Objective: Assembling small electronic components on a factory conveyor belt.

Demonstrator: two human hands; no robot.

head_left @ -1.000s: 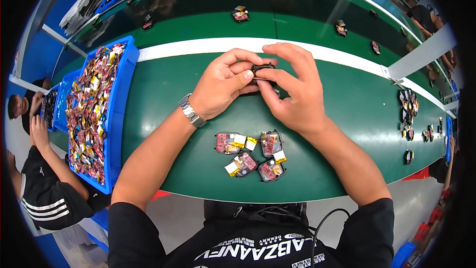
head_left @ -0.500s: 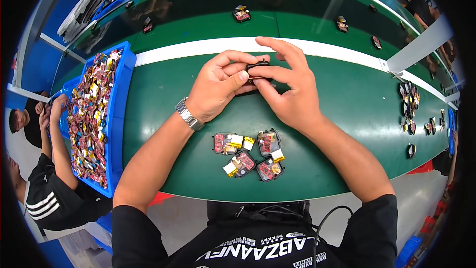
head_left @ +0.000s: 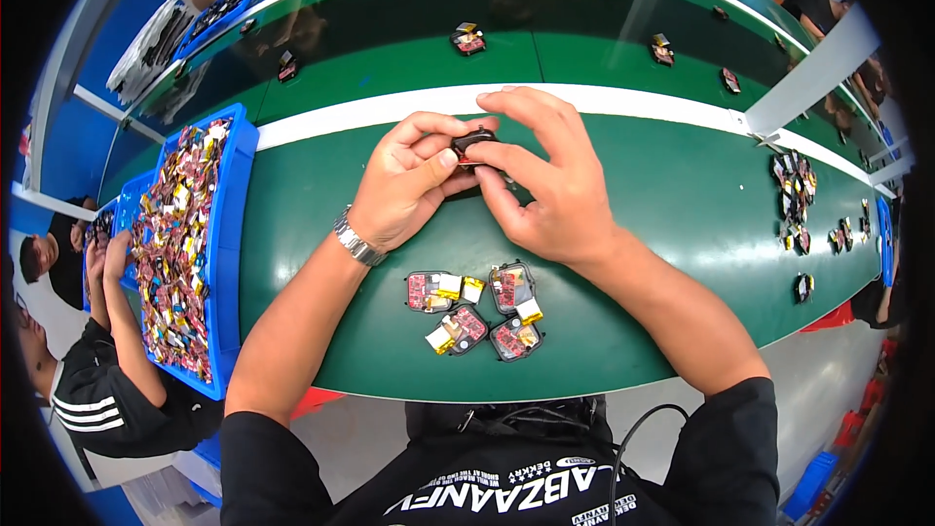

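My left hand (head_left: 397,180) is closed round a small black plastic housing (head_left: 473,139), held above the green table, thumb on its near side. My right hand (head_left: 550,180) meets it from the right: index finger lies on the housing, thumb is bent below, the other fingers are raised. A sliver of red circuit board shows under the index finger; the fingers hide most of the inside. Nearer to me lie several dark-edged housings (head_left: 513,287) with red boards, and white-and-yellow battery packs (head_left: 473,289) beside or on them.
On the left a blue bin (head_left: 232,253) is heaped with red boards and batteries. A white rail (head_left: 672,109) divides the table from a green conveyor (head_left: 390,68) carrying scattered assemblies. More assemblies (head_left: 795,190) cluster at the right. A co-worker (head_left: 112,370) reaches toward the bin.
The view has shifted slightly. Both my hands, with the housing, have moved a little left, and my right fingers bend somewhat differently. Across the conveyor another person's hand appears farther left.
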